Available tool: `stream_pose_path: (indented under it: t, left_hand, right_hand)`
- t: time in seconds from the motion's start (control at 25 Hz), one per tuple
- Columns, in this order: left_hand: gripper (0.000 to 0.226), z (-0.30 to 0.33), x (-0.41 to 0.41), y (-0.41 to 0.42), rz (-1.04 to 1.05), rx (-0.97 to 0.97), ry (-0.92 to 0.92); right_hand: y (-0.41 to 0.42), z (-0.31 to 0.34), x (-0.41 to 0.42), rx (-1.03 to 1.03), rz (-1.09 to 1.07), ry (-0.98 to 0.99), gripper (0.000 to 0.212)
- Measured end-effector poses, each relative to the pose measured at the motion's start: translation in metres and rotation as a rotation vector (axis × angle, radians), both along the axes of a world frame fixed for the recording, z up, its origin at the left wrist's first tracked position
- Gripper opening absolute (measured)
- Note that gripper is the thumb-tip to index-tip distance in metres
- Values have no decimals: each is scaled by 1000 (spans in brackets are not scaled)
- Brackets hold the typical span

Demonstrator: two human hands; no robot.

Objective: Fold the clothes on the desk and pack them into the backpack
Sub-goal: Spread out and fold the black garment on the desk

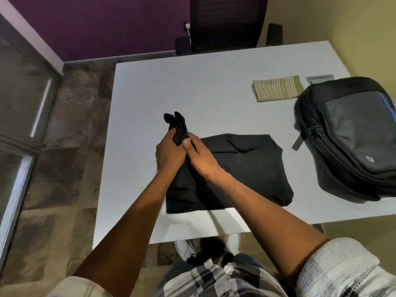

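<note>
I stand at the near edge of a white desk (139,99), both hands raised over the left end of a black garment (246,168) that lies partly folded on the desktop. My left hand (169,153) and right hand (199,156) are pressed side by side, each closed around a bunched strip of the same black cloth, whose loose end pokes up above my fingers. The rest of the garment spreads flat to the right of my hands and hangs close to the desk's near edge.

To the right of the garment, well apart from it, a black backpack (353,138) lies flat on the desk, its front panel facing up and its far side running past the picture's right edge; whether its main zip is open I cannot tell. A grey strap tab sticks out from its left side toward the garment. Beyond the garment, just beside the backpack's top left corner, a folded green-and-cream striped cloth (277,88) lies flat. A grey cable-port cover (320,78) is set into the desktop just behind the backpack.

A black office chair (227,22) is pushed in at the desk's far edge, against a purple wall with a white plug and cord. Below the desk's near edge my white shoes (185,250) show on mottled floor tiles.
</note>
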State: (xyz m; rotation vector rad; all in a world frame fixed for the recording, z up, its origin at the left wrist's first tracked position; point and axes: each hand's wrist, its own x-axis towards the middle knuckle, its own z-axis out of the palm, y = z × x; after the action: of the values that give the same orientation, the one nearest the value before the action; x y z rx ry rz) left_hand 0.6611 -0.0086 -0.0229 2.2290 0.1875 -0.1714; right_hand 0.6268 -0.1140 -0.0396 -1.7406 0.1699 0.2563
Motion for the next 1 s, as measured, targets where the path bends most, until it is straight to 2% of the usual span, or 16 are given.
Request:
stream_pose_path:
  t: [0.12, 0.32, 0.56, 0.76, 0.88, 1.0]
  left_hand:
    - [19, -1, 1, -43, -37, -3, 15]
    - [34, -4, -4, -115, -156, -19, 34]
    - [18, -12, -13, -185, -295, 13, 89]
    - [17, -20, -17, -230, -373, 33, 159]
    - [26, -26, -22, -253, -452, -10, 220]
    - [52, -45, -30, -262, -543, -141, 442]
  right_hand:
    - [-39, -5, 0, 27, -66, 11, 48]
    - [-106, -13, -9, 64, -223, 32, 48]
    - [-171, -20, -28, 161, -368, 70, 32]
    - [-214, -27, -42, 223, -456, 100, 31]
    - [-242, -33, -51, 258, -546, 131, 29]
    - [-270, -60, -57, 33, -569, 255, 33]
